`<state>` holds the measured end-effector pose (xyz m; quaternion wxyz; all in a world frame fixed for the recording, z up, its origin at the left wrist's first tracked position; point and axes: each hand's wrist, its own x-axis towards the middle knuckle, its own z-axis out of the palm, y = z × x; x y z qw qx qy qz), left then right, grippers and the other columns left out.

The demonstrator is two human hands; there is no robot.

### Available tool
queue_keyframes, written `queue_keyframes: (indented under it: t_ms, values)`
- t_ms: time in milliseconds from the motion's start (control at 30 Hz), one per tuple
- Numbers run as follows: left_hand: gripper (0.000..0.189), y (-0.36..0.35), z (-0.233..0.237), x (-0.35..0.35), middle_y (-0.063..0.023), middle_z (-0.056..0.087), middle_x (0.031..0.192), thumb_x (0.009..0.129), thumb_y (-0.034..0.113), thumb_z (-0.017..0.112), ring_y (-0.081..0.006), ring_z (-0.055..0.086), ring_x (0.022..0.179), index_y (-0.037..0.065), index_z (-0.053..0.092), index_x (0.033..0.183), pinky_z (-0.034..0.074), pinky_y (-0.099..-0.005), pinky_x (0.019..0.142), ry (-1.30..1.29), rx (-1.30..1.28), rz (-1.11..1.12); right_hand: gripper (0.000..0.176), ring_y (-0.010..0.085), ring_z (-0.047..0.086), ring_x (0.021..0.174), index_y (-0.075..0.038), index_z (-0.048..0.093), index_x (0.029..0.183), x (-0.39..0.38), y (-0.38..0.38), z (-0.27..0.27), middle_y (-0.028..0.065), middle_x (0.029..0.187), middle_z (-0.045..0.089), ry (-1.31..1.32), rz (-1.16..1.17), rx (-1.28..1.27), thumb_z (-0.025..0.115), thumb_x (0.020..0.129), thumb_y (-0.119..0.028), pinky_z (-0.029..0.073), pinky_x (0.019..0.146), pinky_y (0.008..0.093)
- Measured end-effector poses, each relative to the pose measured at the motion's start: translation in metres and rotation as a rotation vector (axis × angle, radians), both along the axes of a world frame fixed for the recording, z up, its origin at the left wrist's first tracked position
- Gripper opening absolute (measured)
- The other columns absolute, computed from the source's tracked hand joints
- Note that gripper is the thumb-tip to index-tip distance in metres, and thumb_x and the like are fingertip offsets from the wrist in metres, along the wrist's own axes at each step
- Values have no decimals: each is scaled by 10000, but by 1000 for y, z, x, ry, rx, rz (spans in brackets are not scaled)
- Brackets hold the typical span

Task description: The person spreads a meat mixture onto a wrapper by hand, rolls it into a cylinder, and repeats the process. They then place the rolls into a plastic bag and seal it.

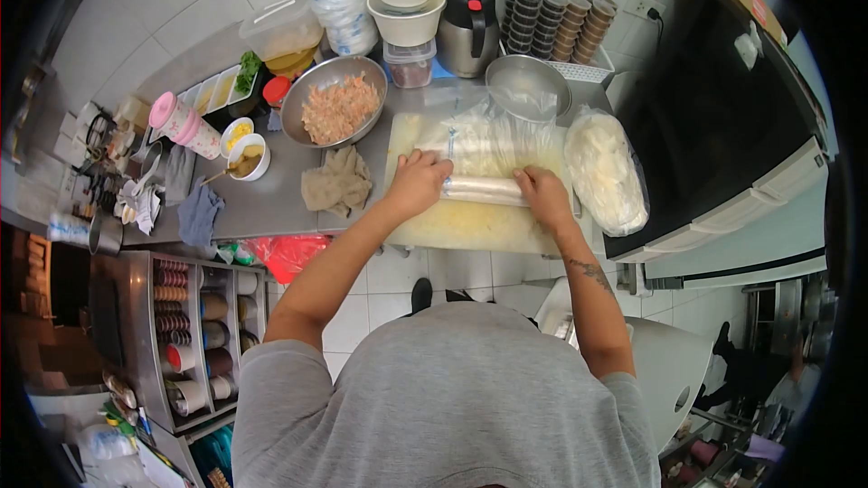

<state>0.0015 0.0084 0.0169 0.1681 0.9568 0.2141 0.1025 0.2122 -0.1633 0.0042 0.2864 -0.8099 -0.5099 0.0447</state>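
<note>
A pale roll (485,190) wrapped in clear plastic lies across the yellowish cutting board (452,228). My left hand (419,183) grips the roll's left end, fingers bent over it. At the right end, my right hand (543,195) is closed on the roll, thumb on top. Behind the roll, loose clear plastic film (488,140) spreads over the back of the board. A plastic bag of white, doughy material (604,172) rests right of the board. A metal bowl of pinkish chopped mixture (340,108) stands at the back left.
A crumpled beige cloth (336,183) lies left of the board. Behind it are an empty-looking metal bowl (529,88), a steel jug (467,32) and stacked lidded cups (551,23). White cups and a pink tumbler (185,125) stand left. A person's dark-clothed legs (743,370) show at lower right.
</note>
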Motion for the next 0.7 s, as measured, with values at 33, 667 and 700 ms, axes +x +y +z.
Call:
queue_keyframes:
  t_ms: [33, 667, 700]
  values:
    - [217, -2, -1, 0, -54, 559, 999, 862, 113, 589, -274, 510, 984, 158, 633, 1069, 350, -407, 833, -28, 177, -10, 249, 322, 530, 930, -38, 663, 899, -4, 2, -4, 106, 898, 584, -138, -11, 85, 626, 874, -282, 427, 825, 402]
    - [368, -36, 17, 14, -97, 544, 1002, 823, 101, 592, -286, 534, 972, 113, 595, 1190, 413, -416, 835, -64, 34, -246, 576, 319, 491, 1038, -81, 576, 1178, -45, -20, 27, 111, 1107, 540, -269, 358, 61, 755, 720, -382, 399, 921, 414]
    - [377, -32, 10, 26, -99, 548, 1003, 821, 83, 579, -293, 540, 978, 118, 598, 1196, 426, -417, 838, -40, 16, -252, 571, 320, 489, 1039, -80, 578, 1175, -49, -16, 24, 110, 1107, 539, -218, 369, 30, 755, 720, -376, 401, 918, 415]
